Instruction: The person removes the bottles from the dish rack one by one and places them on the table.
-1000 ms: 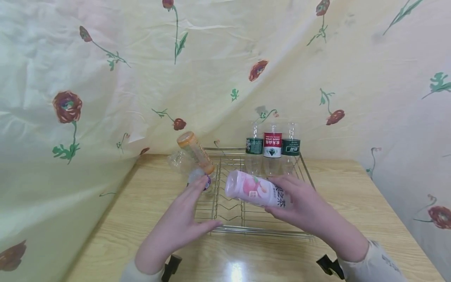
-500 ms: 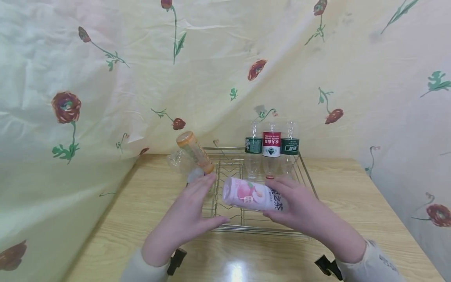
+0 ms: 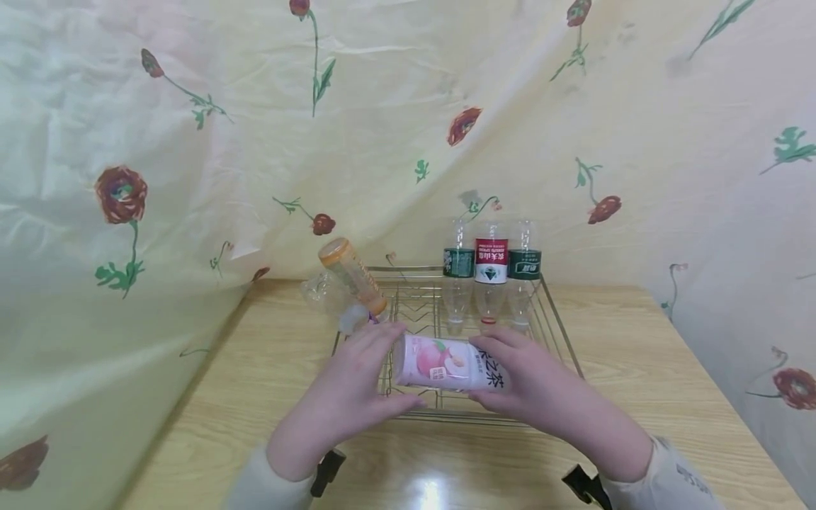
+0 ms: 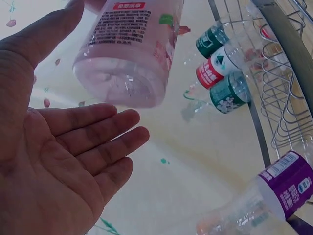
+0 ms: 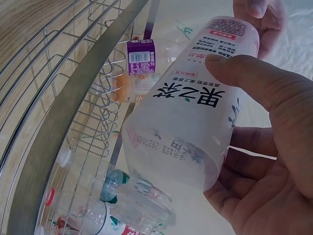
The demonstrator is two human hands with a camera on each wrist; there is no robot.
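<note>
My right hand (image 3: 529,372) grips a pink-and-white peach tea bottle (image 3: 446,363) around one end, holding it nearly level above the wire rack (image 3: 465,418). In the right wrist view, my thumb presses on the label and my fingers curl beneath the bottle (image 5: 190,98). My left hand (image 3: 347,386) is spread at the bottle's other end. The left wrist view shows the left hand's fingers (image 4: 107,142) extended, palm facing the rounded base of the bottle (image 4: 127,63), the fingertips right beside it.
Two green-labelled bottles (image 3: 459,263) (image 3: 525,265) and a red-labelled one (image 3: 491,258) stand neck-down in the rack's back right. At its left are an orange-ended bottle (image 3: 357,273), leaning, and a purple-labelled bottle (image 4: 288,186). A flowered cloth (image 3: 382,142) hangs behind the wooden table (image 3: 217,411).
The peach tea bottle has shifted left and slightly down in my right hand and become more level. My left hand has moved right, up to the bottle's end.
</note>
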